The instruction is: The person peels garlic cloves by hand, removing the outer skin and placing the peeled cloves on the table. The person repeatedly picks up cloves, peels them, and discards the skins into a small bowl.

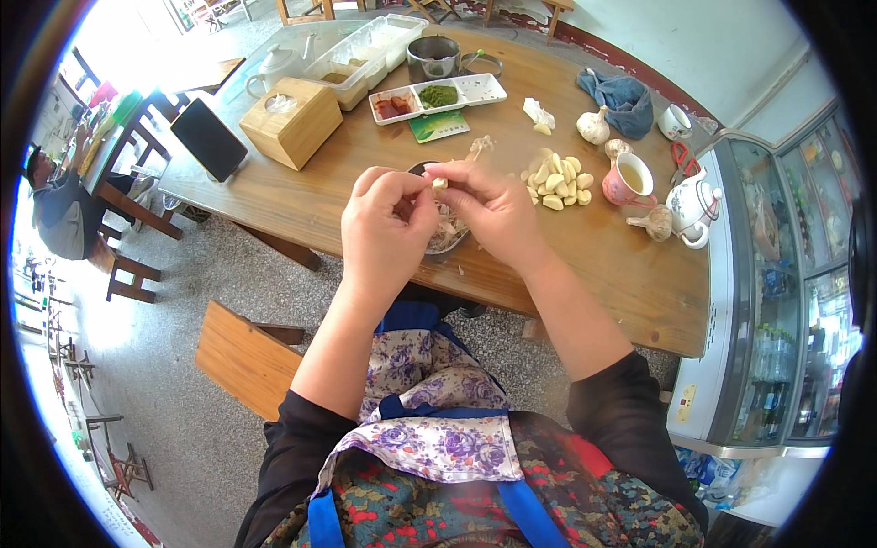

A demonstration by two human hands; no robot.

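My left hand (384, 219) and my right hand (498, 210) meet over the near edge of the wooden table, their fingertips pinched together on a small pale garlic clove (439, 184). Just beneath them is a bowl of papery garlic skins (448, 239), partly covered by my hands. To the right of my right hand lies a heap of peeled garlic cloves (555, 183). Whole garlic bulbs (593, 128) sit farther right, one of them (654, 223) close to a white teapot. Some blurred, pale brown skin (481, 146) shows behind my right fingers.
Right: a cup of yellowish liquid (628, 179), red-handled scissors (683, 164), the white teapot (692, 206), a blue cloth (621, 100), a glass-door fridge (767, 301). Far side: a sectioned sauce tray (438, 97), a wooden box (290, 123), a tablet (208, 140). A person (64, 215) sits far left.
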